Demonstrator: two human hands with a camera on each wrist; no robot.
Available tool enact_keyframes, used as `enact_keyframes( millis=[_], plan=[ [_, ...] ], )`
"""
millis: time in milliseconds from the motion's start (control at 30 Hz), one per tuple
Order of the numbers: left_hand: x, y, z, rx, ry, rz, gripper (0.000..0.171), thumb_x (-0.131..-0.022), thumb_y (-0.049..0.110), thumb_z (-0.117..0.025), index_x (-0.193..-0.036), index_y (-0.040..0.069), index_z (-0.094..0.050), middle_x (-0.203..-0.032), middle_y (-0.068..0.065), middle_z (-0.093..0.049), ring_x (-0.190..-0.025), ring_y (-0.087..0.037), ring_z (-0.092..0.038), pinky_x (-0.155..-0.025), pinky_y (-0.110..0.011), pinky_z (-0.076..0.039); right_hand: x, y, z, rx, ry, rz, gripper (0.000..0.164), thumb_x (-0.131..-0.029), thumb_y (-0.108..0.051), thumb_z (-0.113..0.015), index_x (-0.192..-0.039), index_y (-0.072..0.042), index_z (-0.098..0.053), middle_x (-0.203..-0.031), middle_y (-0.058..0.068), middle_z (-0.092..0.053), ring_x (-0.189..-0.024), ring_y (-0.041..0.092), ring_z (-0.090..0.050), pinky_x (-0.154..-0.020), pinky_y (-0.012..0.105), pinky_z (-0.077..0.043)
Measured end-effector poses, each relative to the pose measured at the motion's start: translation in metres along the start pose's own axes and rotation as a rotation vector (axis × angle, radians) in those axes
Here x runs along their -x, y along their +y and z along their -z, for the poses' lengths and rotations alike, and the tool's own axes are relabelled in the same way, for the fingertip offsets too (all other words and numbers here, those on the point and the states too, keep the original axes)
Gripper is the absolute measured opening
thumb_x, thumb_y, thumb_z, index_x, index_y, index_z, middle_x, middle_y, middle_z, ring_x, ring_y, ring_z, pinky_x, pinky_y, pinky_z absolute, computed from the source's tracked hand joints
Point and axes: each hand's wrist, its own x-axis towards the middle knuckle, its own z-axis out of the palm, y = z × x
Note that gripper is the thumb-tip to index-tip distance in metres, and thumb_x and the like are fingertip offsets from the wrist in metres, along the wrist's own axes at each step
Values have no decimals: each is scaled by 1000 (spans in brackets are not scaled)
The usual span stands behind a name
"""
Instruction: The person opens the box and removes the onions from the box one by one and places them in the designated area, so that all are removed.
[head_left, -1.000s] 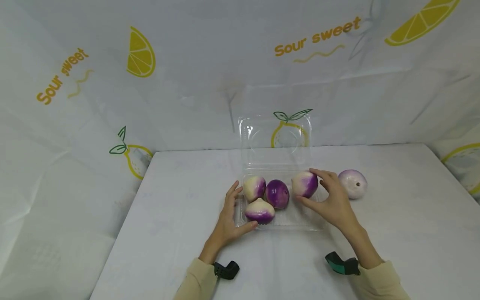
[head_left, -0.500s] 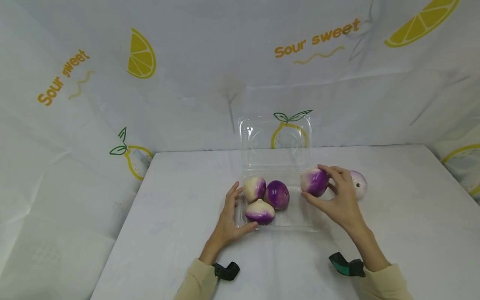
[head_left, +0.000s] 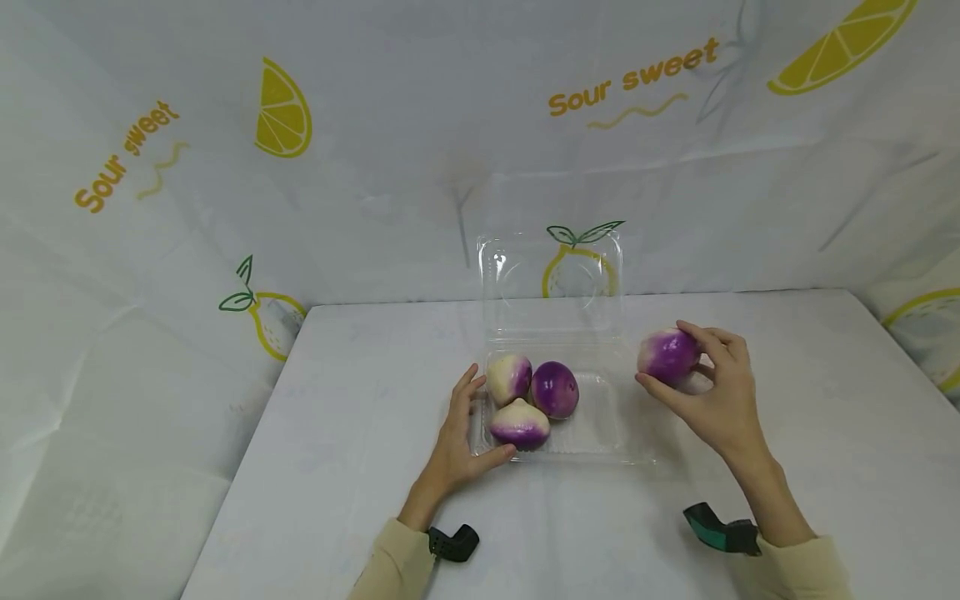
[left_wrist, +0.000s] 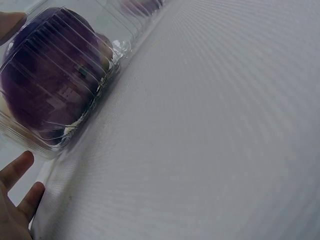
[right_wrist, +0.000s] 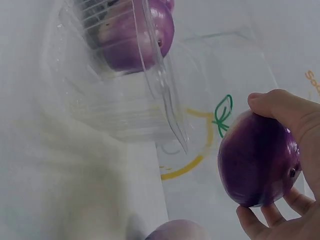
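In the head view, my right hand pinches a purple-and-white turnip between thumb and fingers, held just beyond the right side of a clear plastic clamshell container. The right wrist view shows its glossy purple side, with my thumb and several fingers around the turnip. My left hand rests at the container's front left corner, fingers spread along the left wall and thumb at the front rim. Inside, at the left, lie a white-and-purple turnip, a dark purple turnip and another turnip.
The container's transparent lid stands raised at the back. A paler turnip shows at the bottom of the right wrist view, mostly hidden behind my right hand in the head view. A lemon-printed cloth hangs behind the white table.
My right hand has carried the held turnip rightward, from over the container's right half to past its right wall. The paler turnip has become covered by that hand. My left hand has stayed put.
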Motion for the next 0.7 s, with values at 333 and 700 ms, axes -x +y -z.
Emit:
enact_keyframes(
  millis=[333,700],
  plan=[
    [0,-1,-1,-3,-2,12,98,-75,40,-80,-156,12,-32,-171,-13,-20,-131,-30,-51,-105,-45,-46,-5,12,26,61,89,-171,83,-68,-6,-93,-143,-7,-58,-118,-21,-37,-107,-10,-40,-81,-5,-39],
    [0,-2,0,1,-1,1,98,-75,38,-81,-156,10,-32,-169,-18,-21,-130,-32,-52,-104,-46,-46,-8,41,48,53,147,-312,83,-71,-7,-92,-145,-9,-56,-115,-26,-30,-103,-8,-42,-79,-5,-40]
  ],
)
